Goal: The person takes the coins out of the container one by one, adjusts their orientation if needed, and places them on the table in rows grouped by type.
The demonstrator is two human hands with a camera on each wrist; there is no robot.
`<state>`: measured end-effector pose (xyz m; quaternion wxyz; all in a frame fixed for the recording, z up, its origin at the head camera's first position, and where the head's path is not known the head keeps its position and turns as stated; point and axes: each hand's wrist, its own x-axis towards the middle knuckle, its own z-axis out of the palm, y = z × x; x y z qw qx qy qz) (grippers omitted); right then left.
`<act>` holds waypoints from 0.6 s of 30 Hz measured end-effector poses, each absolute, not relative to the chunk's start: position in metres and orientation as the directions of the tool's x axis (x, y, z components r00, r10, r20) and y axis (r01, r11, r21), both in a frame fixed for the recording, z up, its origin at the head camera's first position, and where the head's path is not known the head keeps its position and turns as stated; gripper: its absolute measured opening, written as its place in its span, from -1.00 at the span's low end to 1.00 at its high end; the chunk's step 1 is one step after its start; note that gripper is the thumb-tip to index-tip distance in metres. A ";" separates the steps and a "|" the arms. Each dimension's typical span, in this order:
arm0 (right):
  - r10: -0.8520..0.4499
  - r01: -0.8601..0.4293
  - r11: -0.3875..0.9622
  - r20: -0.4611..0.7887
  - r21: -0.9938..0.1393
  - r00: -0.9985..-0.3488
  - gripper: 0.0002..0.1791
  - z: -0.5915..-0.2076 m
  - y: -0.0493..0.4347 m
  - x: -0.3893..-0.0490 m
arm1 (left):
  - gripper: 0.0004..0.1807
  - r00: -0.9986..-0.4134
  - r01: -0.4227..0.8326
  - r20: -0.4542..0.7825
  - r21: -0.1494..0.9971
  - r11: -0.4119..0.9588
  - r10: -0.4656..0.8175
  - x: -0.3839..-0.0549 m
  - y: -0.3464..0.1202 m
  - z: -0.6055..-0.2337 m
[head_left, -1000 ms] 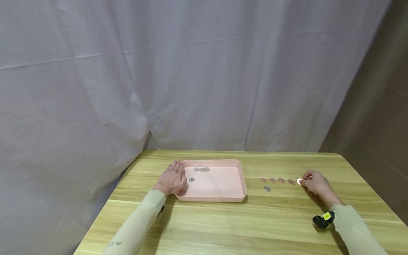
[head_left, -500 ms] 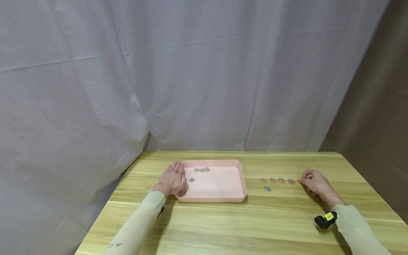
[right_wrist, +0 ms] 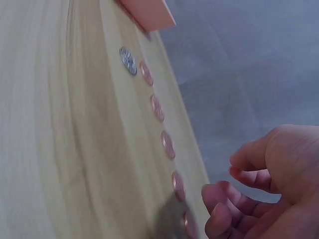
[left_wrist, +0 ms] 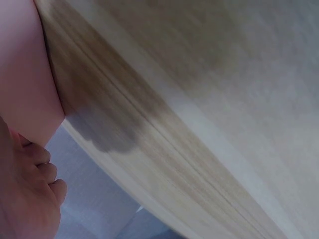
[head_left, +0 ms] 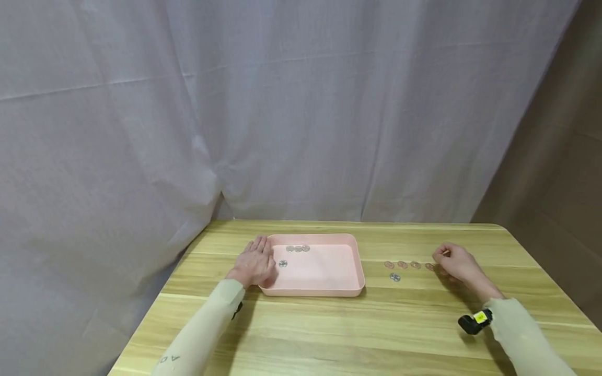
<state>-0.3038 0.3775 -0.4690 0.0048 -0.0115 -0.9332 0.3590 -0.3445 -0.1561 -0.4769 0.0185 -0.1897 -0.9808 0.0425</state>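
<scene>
My left hand (head_left: 254,263) lies with straight fingers along the left wall of a shallow pink tray (head_left: 324,271). In the left wrist view, the fingers (left_wrist: 47,174) show beside the tray's outer wall (left_wrist: 30,74). My right hand (head_left: 460,263) is over the right end of a row of several copper-coloured coins (head_left: 415,265). Its fingers are loosely curled, thumb and index fingertips close together, with no coin visible between them. The last copper coin (right_wrist: 189,224) lies in the hand's shadow and is hidden in the head view. One silver coin (head_left: 395,277) lies in front of the row.
Inside the tray, silver coins (head_left: 298,249) sit in a short row near the back wall, and a single silver coin (head_left: 283,263) lies nearer the left. The wooden table (head_left: 329,329) ends at a grey curtain (head_left: 301,130). A brown curtain (head_left: 555,198) hangs at the right.
My right hand has let go of the coin at the row's right end, then lifted and shifted slightly left. The left hand stays at the tray.
</scene>
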 end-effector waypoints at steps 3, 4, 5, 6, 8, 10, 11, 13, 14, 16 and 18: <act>0.008 0.006 0.744 0.000 -0.668 -1.000 -0.72 -0.463 0.371 -0.303 | -0.34 -0.924 0.380 0.005 -0.095 0.920 0.382 -0.345 -0.155 -0.478; 0.004 0.003 0.745 -0.001 -0.667 -1.000 -0.73 -0.461 0.369 -0.302 | -0.33 -0.923 0.382 -0.002 -0.095 0.919 0.384 -0.345 -0.155 -0.478; -0.001 0.000 0.744 -0.001 -0.668 -1.000 -0.73 -0.460 0.367 -0.302 | -0.33 -0.922 0.385 -0.007 -0.093 0.918 0.386 -0.345 -0.154 -0.479; -0.004 -0.003 0.740 0.000 -0.672 -1.000 -0.72 -0.458 0.365 -0.302 | -0.33 -0.922 0.386 -0.010 -0.092 0.918 0.387 -0.345 -0.154 -0.479; -0.018 -0.019 0.730 0.009 -0.683 -1.000 -0.71 -0.454 0.362 -0.302 | -0.33 -0.924 0.382 -0.008 -0.089 0.920 0.383 -0.346 -0.154 -0.480; -0.031 -0.037 0.722 0.021 -0.691 -0.999 -0.70 -0.450 0.358 -0.302 | -0.34 -0.925 0.378 0.004 -0.086 0.922 0.380 -0.347 -0.153 -0.479; -0.039 -0.048 0.718 0.028 -0.694 -0.999 -0.70 -0.448 0.355 -0.302 | -0.34 -0.925 0.377 0.007 -0.087 0.922 0.379 -0.347 -0.154 -0.478; -0.059 -0.071 0.711 0.041 -0.700 -0.997 -0.69 -0.443 0.350 -0.302 | -0.34 -0.926 0.375 0.006 -0.085 0.923 0.377 -0.347 -0.154 -0.476; -0.064 -0.074 0.705 0.040 -0.706 -0.997 -0.69 -0.441 0.347 -0.302 | -0.34 -0.926 0.377 0.005 -0.081 0.923 0.378 -0.347 -0.155 -0.476; -0.083 -0.090 0.691 0.046 -0.717 -0.996 -0.68 -0.436 0.341 -0.301 | -0.34 -0.925 0.378 -0.001 -0.083 0.922 0.380 -0.346 -0.156 -0.475; -0.106 -0.106 0.674 0.046 -0.732 -0.993 -0.67 -0.432 0.336 -0.301 | -0.34 -0.925 0.378 -0.002 -0.084 0.922 0.380 -0.346 -0.157 -0.475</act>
